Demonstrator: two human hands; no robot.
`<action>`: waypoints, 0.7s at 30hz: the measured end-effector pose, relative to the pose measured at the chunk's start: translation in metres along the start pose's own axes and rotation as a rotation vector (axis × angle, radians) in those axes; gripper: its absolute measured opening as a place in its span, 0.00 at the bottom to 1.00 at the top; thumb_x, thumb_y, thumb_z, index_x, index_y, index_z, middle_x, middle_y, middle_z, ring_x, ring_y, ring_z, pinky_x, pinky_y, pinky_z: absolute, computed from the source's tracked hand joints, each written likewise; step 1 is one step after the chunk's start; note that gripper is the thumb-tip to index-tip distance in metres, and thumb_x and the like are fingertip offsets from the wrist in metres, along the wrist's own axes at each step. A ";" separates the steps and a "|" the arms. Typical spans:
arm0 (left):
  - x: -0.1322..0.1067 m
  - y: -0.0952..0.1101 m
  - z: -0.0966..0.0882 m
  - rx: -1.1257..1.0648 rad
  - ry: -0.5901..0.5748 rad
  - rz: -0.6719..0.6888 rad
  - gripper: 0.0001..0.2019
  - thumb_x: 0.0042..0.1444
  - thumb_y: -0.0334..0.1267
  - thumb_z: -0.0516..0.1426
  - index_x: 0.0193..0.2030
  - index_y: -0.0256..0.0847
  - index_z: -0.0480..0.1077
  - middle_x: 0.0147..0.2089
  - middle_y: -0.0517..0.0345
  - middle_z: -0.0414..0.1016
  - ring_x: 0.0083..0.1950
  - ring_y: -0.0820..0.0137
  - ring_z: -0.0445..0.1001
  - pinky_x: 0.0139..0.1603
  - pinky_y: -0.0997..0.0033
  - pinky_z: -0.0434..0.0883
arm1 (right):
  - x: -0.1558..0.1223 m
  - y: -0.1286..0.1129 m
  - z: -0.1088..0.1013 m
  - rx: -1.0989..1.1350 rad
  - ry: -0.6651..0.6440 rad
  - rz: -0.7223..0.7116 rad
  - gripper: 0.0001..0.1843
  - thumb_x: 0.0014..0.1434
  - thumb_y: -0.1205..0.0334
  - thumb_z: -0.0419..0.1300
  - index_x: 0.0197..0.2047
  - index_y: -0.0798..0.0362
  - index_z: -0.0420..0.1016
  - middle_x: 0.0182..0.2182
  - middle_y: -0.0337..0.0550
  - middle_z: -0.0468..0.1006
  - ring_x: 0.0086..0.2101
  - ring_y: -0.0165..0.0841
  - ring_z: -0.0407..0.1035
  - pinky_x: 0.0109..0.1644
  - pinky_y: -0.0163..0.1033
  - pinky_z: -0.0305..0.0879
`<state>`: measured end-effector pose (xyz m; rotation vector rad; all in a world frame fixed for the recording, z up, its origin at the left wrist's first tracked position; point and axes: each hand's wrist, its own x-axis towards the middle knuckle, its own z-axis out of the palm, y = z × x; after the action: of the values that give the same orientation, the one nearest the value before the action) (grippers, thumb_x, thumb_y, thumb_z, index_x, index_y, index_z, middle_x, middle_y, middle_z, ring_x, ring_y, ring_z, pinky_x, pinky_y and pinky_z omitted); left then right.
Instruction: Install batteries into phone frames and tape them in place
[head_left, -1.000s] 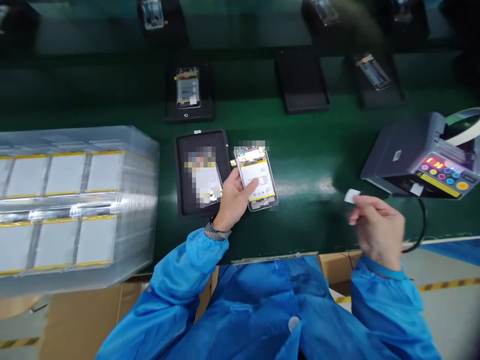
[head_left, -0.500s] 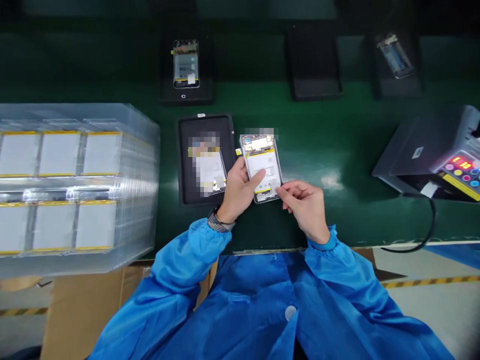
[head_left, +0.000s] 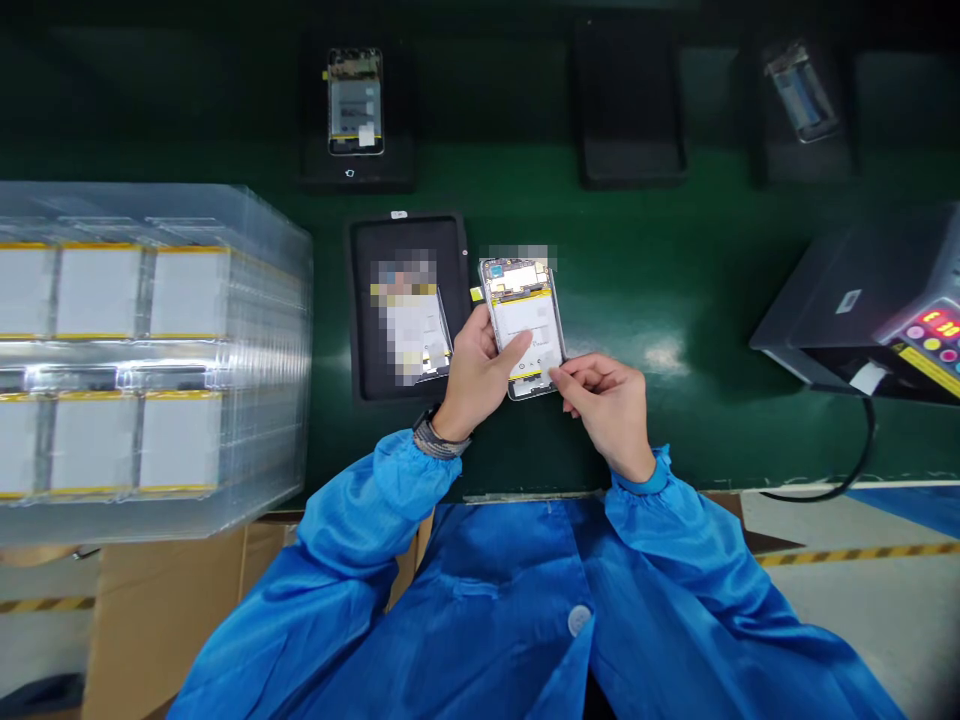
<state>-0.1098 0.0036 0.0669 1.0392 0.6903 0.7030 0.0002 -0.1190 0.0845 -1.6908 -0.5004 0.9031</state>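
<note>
Now bare right hand has joined bare left hand at opened, silver-framed rectangular phone: left grasps, right's hold unclear.

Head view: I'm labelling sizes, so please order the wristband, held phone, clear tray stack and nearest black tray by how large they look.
1. Clear tray stack, though the left edge cuts it off
2. Nearest black tray
3. Held phone
4. Wristband
</note>
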 end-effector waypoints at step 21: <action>0.001 -0.002 0.000 -0.023 0.016 0.007 0.26 0.53 0.46 0.71 0.53 0.41 0.69 0.58 0.46 0.79 0.60 0.54 0.77 0.61 0.54 0.75 | 0.001 0.001 0.004 -0.060 0.013 -0.063 0.15 0.55 0.51 0.71 0.30 0.53 0.75 0.18 0.36 0.72 0.18 0.27 0.63 0.23 0.34 0.59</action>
<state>-0.1090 0.0034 0.0649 1.0168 0.6910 0.7244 -0.0024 -0.1158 0.0831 -1.7244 -0.5743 0.8380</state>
